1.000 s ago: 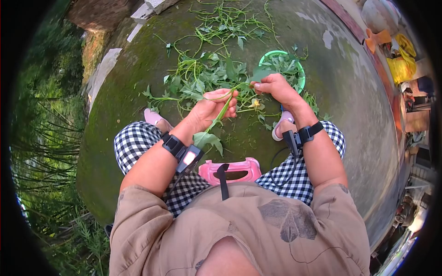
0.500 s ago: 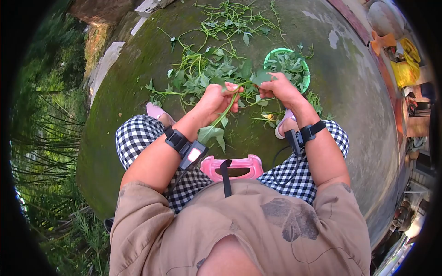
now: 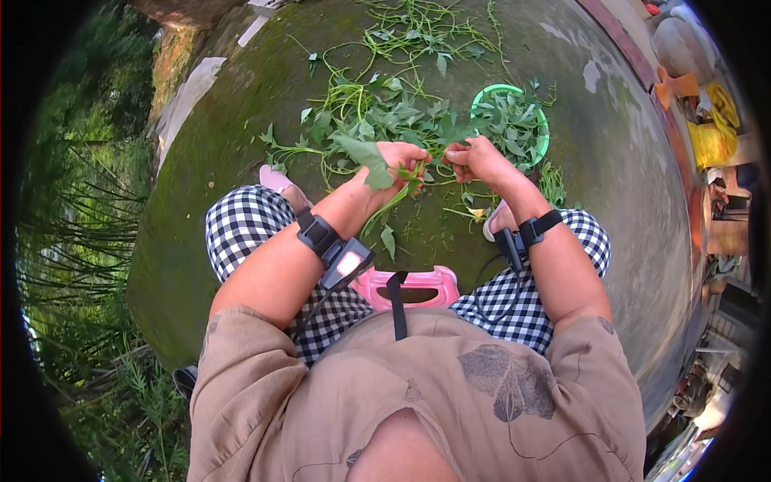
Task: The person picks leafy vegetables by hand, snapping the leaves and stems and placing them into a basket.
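Note:
My left hand (image 3: 401, 166) is closed around a leafy green vine (image 3: 386, 210), whose stem hangs below the fingers while a broad leaf (image 3: 363, 157) lies over the wrist side. Close by on the right, my right hand (image 3: 475, 161) pinches at the vine's upper end, its fingertips a short way from the left ones. Just what sits between the right fingertips is partly hidden. Beyond both hands spreads a pile of leafy vines (image 3: 393, 120) on the ground. A green basket (image 3: 545, 138) full of picked leaves stands behind my right hand.
Bare vine stems (image 3: 426, 32) trail at the far side of the mossy concrete ground (image 3: 233, 145). A pink plastic stool (image 3: 446, 281) shows between my knees. Yellow bags (image 3: 712, 143) and clutter line the right edge. Bushes (image 3: 88, 241) grow at the left.
The vine in my left hand has turned, and its large leaf has swung from below the hand up over the wrist. My right hand's fingers have come nearer the left hand.

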Motion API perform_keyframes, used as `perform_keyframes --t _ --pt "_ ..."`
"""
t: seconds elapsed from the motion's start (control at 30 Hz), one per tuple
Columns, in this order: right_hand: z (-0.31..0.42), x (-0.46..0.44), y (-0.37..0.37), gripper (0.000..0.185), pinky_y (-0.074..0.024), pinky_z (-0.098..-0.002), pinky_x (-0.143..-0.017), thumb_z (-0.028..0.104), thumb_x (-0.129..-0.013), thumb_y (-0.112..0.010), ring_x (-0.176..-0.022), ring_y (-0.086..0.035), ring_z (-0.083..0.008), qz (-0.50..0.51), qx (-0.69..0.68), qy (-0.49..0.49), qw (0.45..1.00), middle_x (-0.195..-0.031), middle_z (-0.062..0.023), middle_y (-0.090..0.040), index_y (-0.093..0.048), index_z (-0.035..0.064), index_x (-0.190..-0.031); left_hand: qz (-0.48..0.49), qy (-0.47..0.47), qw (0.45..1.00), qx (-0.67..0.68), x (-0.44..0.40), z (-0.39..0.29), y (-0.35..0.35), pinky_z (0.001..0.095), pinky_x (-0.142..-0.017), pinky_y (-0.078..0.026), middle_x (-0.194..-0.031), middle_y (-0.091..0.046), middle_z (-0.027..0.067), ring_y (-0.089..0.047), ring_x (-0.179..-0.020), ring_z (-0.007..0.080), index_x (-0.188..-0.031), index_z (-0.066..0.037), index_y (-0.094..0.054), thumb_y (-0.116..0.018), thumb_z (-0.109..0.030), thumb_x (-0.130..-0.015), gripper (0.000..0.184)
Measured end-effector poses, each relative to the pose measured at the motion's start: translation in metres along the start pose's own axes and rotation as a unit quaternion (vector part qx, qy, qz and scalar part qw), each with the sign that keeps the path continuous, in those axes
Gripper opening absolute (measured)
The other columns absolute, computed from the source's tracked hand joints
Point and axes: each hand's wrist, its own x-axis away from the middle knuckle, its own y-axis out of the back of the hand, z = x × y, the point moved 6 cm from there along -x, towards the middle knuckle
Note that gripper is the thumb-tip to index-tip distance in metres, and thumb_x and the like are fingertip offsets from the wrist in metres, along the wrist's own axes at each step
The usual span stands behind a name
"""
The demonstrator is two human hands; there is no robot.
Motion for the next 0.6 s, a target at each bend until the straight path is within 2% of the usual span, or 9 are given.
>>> perform_keyframes --t 0.1,0.2,0.3,0.4,0.5,0.6 --pt "-0.005 -0.003 0.0 0.016 -0.0428 -0.0226 -0.053 0.019 -0.092 -0.059 -0.061 -0.058 -0.0096 0.019 -0.002 -0.014 1.0 -0.069 -0.0006 -0.059 -0.064 0.0042 -0.09 0.013 0.007 1.0 0.015 -0.001 0.002 0.0 0.0329 -0.05 -0.049 -0.068 -0.057 0.0071 -0.056 -0.056 0.0186 -0.093 0.005 -0.063 -0.06 -0.014 -0.087 0.02" --pt "-0.004 -0.002 0.001 0.017 -0.0459 -0.0235 -0.059 0.02 -0.09 -0.061 -0.068 -0.06 -0.0103 -0.029 -0.045 0.0 0.999 -0.076 -0.0022 -0.061 -0.066 0.0043 -0.095 0.009 0.01 1.0 0.005 -0.001 0.001 0.0 0.0324 -0.05 -0.048 -0.068 -0.056 0.0065 -0.056 -0.055 0.0177 -0.092 0.004 -0.063 -0.06 -0.014 -0.087 0.019" --pt "0.013 0.008 0.002 0.016 -0.0478 -0.0261 -0.061 0.02 -0.091 -0.06 -0.066 -0.059 -0.0121 -0.029 -0.099 0.025 0.994 -0.073 -0.0031 -0.062 -0.065 0.0041 -0.092 0.007 0.015 1.0 -0.01 0.002 -0.001 -0.003 0.0312 -0.047 -0.047 -0.065 -0.056 0.0058 -0.057 -0.053 0.0171 -0.091 0.004 -0.063 -0.061 -0.013 -0.087 0.018" --pt "0.01 0.003 0.001 0.015 -0.0482 -0.0244 -0.062 0.018 -0.09 -0.062 -0.067 -0.06 -0.0114 0.053 -0.131 0.098 0.985 -0.077 -0.0022 -0.064 -0.067 0.0048 -0.094 0.008 0.017 1.0 -0.016 0.002 -0.001 -0.004 0.0299 -0.044 -0.046 -0.063 -0.056 0.0058 -0.057 -0.05 0.0168 -0.089 0.003 -0.063 -0.062 -0.012 -0.086 0.016" --pt "-0.014 -0.009 0.001 0.015 -0.049 -0.0241 -0.065 0.016 -0.088 -0.062 -0.07 -0.06 -0.01 0.013 -0.178 0.124 0.976 -0.081 -0.0019 -0.066 -0.068 0.0042 -0.094 0.003 0.003 1.0 -0.022 0.005 -0.004 -0.007 0.0291 -0.042 -0.046 -0.063 -0.057 0.0064 -0.057 -0.049 0.0167 -0.087 0.002 -0.063 -0.064 -0.011 -0.086 0.014" --pt "0.022 0.012 -0.009 0.024 -0.0493 -0.0245 -0.072 0.02 -0.084 -0.068 -0.08 -0.06 -0.0096 0.119 -0.094 0.101 0.983 -0.09 -0.002 -0.065 -0.067 0.0023 -0.099 -0.001 0.0 1.0 -0.026 0.004 -0.004 -0.006 0.0291 -0.042 -0.047 -0.064 -0.058 0.0069 -0.057 -0.049 0.0167 -0.085 0.002 -0.062 -0.064 -0.01 -0.085 0.012"
